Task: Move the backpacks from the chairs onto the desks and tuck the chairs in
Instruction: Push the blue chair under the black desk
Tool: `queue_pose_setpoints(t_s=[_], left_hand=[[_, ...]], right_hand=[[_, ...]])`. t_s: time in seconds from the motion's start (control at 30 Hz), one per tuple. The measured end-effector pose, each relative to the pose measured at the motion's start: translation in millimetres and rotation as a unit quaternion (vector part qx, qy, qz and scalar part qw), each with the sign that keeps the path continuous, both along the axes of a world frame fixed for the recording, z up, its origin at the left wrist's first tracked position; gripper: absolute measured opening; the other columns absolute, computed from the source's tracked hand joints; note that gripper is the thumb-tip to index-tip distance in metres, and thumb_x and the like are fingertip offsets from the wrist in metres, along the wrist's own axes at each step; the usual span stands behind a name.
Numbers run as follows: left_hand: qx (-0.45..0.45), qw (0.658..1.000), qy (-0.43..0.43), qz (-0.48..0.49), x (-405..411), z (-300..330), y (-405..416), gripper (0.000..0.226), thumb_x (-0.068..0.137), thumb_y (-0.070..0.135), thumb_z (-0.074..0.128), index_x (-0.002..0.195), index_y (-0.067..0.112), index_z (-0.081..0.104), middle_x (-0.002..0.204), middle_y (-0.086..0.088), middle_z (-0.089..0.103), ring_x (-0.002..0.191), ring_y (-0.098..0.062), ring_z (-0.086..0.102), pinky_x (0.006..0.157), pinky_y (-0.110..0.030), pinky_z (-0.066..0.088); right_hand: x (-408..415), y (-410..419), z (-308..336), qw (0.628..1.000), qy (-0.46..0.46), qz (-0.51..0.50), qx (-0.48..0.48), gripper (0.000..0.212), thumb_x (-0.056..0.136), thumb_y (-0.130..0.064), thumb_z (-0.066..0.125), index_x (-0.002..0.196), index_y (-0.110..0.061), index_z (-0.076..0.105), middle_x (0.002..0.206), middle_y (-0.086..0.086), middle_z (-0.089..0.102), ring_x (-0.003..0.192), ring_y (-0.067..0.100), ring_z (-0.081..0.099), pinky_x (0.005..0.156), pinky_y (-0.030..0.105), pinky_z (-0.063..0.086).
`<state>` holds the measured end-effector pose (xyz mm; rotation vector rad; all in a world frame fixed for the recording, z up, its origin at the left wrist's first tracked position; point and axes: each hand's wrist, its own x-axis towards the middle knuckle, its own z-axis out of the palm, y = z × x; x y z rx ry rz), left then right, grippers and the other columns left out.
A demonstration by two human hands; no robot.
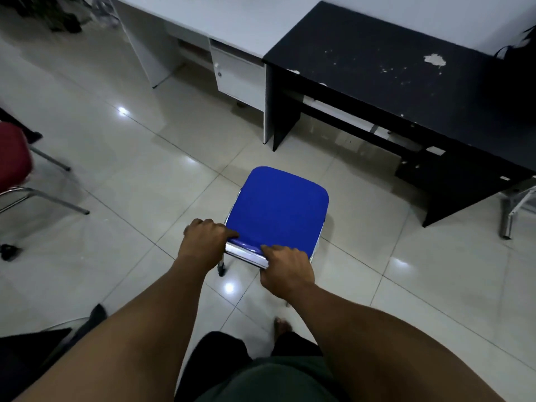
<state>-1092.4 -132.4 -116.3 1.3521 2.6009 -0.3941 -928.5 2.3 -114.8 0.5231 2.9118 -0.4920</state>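
Observation:
A blue chair (278,207) with a chrome frame stands on the tiled floor, its seat bare. Both hands grip its backrest top, seen from above. My left hand (207,239) holds the left end and my right hand (285,269) holds the right end. The chair faces a black desk (406,79) with a scuffed top, a short way in front of its knee space. A white desk (232,15) adjoins the black one on the left. A dark object (519,43) lies at the black desk's far right edge, mostly out of frame.
A red chair (13,158) with chrome legs stands at the left edge. Another chrome chair leg (510,216) shows right of the black desk. A white drawer unit (240,76) sits under the white desk. My foot (281,326) is behind the blue chair.

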Motion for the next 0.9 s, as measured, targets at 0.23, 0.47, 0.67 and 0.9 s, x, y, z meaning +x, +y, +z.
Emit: queue_pose_setpoints(t_s=[0.23, 0.47, 0.67, 0.9], left_hand=[[0.011, 0.985, -0.018, -0.174, -70, 7, -1, 0.051, 0.083, 0.02, 0.062, 0.129, 0.038, 0.054, 0.109, 0.005, 0.068, 0.094, -0.02, 0.063, 0.078, -0.031, 0.048], [0.014, 0.964, -0.08, -0.252, -122, 13, 28, 0.039, 0.084, 0.021, 0.063, 0.121, 0.03, 0.058, 0.102, 0.001, 0.067, 0.089, -0.022, 0.064, 0.072, -0.034, 0.051], [0.013, 0.957, -0.073, -0.282, -137, 12, 45, 0.034, 0.082, 0.016, 0.061, 0.114, 0.028, 0.06, 0.089, -0.002, 0.067, 0.076, -0.025, 0.063, 0.064, -0.033, 0.048], [0.017, 0.951, -0.068, -0.301, -168, 11, 94, 0.032, 0.084, 0.022, 0.059, 0.115, 0.029, 0.059, 0.088, -0.001, 0.067, 0.075, -0.024, 0.064, 0.066, -0.033, 0.051]], right_hand=[[-48, -16, -6, 0.996, 0.002, -0.08, 0.041, 0.038, 0.082, -0.047, 0.055, 0.116, -0.032, 0.06, 0.099, -0.003, 0.069, 0.084, 0.028, 0.066, 0.067, 0.032, 0.046], [-90, -12, 7, 0.977, -0.057, -0.179, 0.097, 0.025, 0.084, -0.041, 0.057, 0.107, -0.032, 0.062, 0.09, -0.004, 0.069, 0.079, 0.025, 0.065, 0.062, 0.03, 0.04], [-105, -5, 4, 0.971, -0.063, -0.208, 0.103, 0.025, 0.086, -0.04, 0.061, 0.109, -0.033, 0.065, 0.084, -0.005, 0.069, 0.072, 0.023, 0.063, 0.064, 0.029, 0.05], [-131, 34, 6, 0.966, -0.054, -0.225, 0.117, 0.03, 0.086, -0.042, 0.061, 0.115, -0.034, 0.066, 0.09, -0.005, 0.073, 0.075, 0.025, 0.067, 0.064, 0.028, 0.049]])
